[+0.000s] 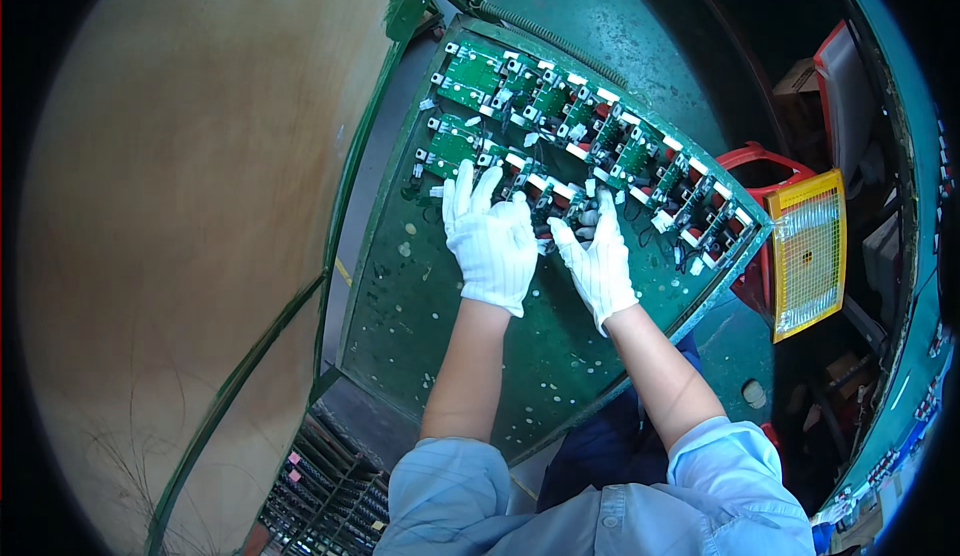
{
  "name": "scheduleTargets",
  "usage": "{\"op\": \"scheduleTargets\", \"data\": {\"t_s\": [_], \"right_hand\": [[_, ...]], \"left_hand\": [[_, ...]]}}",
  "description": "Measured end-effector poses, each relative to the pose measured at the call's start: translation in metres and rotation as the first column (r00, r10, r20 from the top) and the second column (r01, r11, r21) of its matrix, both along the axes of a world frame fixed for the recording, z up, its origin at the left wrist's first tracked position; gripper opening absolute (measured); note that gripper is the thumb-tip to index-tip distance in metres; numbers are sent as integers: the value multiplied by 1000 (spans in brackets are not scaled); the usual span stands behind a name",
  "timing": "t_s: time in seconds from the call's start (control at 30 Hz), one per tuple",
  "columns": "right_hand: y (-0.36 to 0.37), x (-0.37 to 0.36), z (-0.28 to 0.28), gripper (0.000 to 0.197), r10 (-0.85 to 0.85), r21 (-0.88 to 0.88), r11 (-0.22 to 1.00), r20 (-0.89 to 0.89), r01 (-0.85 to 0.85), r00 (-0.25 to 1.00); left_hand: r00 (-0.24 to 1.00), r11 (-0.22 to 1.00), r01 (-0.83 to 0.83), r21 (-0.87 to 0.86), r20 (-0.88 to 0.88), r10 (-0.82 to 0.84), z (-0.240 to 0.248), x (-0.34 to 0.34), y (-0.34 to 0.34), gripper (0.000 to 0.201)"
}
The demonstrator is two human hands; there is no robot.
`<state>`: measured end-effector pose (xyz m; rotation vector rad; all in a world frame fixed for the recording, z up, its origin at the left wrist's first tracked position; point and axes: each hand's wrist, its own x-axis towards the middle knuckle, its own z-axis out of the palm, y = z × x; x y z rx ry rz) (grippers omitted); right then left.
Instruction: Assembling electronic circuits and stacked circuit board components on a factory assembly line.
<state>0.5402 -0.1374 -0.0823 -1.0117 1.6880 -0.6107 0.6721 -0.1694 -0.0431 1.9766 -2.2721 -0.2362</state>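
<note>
Two rows of green circuit boards stand close together on a dark green work table (440, 326). My left hand (490, 246), in a white striped glove, reaches over the left part of the near row, its fingers spread beside a flat green board (453, 148). Farther right, my right hand (604, 271) wears a similar white glove with greyed fingertips. Its thumb and fingers close around a circuit board (563, 193) in the middle of the near row, partly covering it. White connectors and black wires hang around the boards; the far row (580, 106) lies untouched.
A large tan panel (200, 206) with a green frame fills the left side. Past the table's right corner are a red plastic stool (765, 166) and a yellow-framed mesh piece (808, 256). A rack with many dark slots (330, 486) stands at lower left.
</note>
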Motion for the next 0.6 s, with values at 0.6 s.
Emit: {"op": "scheduleTargets", "data": {"t_s": [0.6], "right_hand": [[-2,0,-10,83,20,22,1000,-6,-19,1000]], "left_hand": [[924,963,-177,-202,-370,92,-18,-9,7,14]]}}
